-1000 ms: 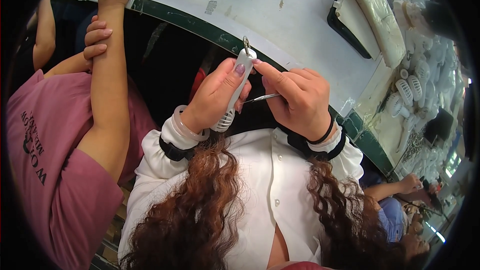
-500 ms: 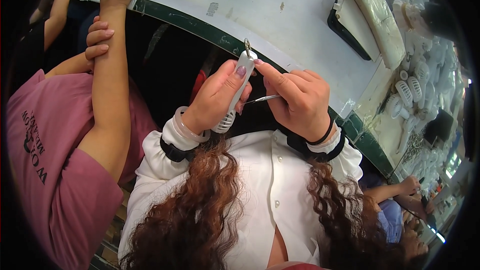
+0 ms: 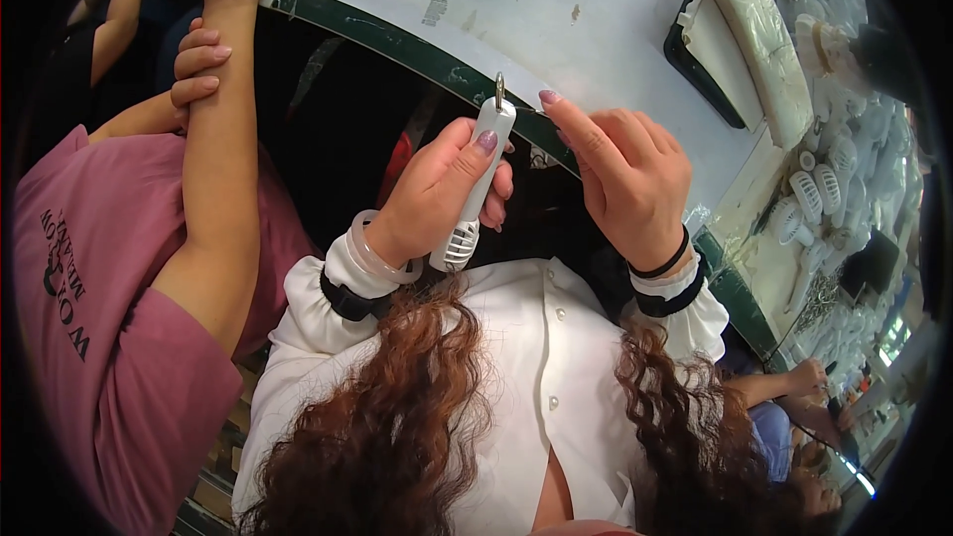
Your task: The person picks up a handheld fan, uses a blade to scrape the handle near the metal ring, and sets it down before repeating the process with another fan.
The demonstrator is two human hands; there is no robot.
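Note:
My left hand [image 3: 437, 189] is closed round a slim white handheld fan [image 3: 481, 174], its thumb lying along the body. The slotted grille end points down toward my chest. At the fan's upper end stands a metal clip [image 3: 499, 89]. My right hand [image 3: 630, 174] is raised just right of the fan, apart from it, with the forefinger stretched toward the clip end. Its other fingers are curled, and a thin metal tool shows only faintly by the fingertips, most of it hidden.
Beyond my hands runs the white worktable [image 3: 516, 15] with a green edge. A black-rimmed tray [image 3: 710, 60] lies at the right, near a pile of white fan parts [image 3: 824, 179]. Close on my left, a person in a pink shirt [image 3: 149, 337] rests an arm on the table.
My right hand has drawn away from the fan to the right, and its fingertip no longer touches the clip end. The thin tool shows less. My left hand keeps hold of the fan.

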